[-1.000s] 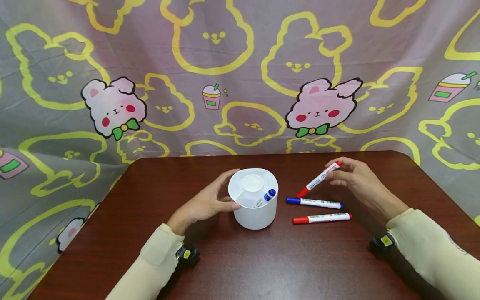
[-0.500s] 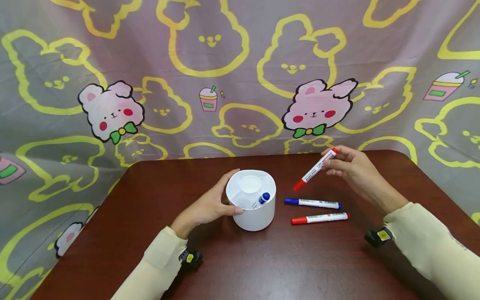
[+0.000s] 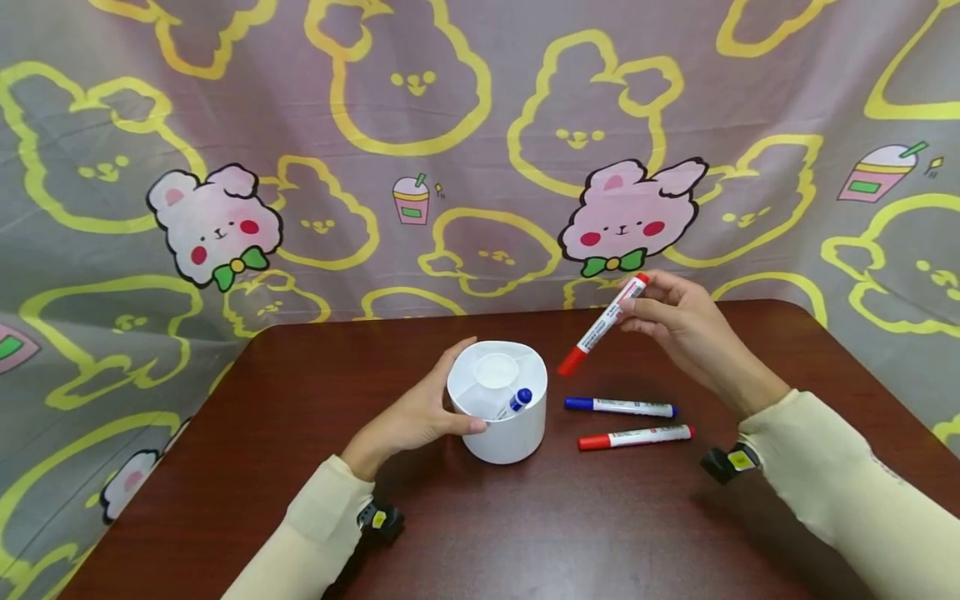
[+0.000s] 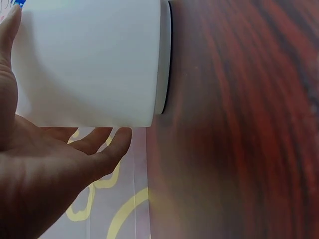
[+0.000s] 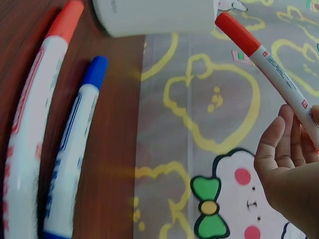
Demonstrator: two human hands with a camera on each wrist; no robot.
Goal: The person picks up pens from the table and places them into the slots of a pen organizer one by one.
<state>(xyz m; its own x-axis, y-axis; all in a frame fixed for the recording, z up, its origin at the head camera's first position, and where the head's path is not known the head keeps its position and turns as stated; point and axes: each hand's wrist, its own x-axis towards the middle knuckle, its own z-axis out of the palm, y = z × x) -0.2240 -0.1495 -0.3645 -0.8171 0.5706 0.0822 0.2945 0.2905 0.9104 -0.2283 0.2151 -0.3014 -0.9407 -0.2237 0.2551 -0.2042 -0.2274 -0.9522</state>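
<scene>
A white round holder [image 3: 498, 400] with inner compartments stands on the dark wooden table [image 3: 480, 517]; a blue-capped marker [image 3: 516, 401] sits in one compartment. My left hand [image 3: 420, 410] curls round the holder's left side, seen up close against the white wall [image 4: 89, 59]. My right hand [image 3: 678, 321] pinches a red-capped marker [image 3: 602, 325] in the air, cap pointing down-left toward the holder. In the right wrist view the held red marker [image 5: 269, 64] slants above the fingers [image 5: 279, 144]. A blue marker [image 3: 619, 407] and a red marker [image 3: 636, 436] lie on the table below that hand.
A cartoon-rabbit cloth [image 3: 480, 150] hangs behind the table and drapes past its left and right edges. The two lying markers, blue [image 5: 75, 149] and red [image 5: 35, 129], sit just right of the holder [image 5: 154, 15]. Bare tabletop stretches in front of both arms.
My right hand has lifted the red marker up and leftward, closer to the holder. The left hand has stayed on the holder; the two lying markers have not moved.
</scene>
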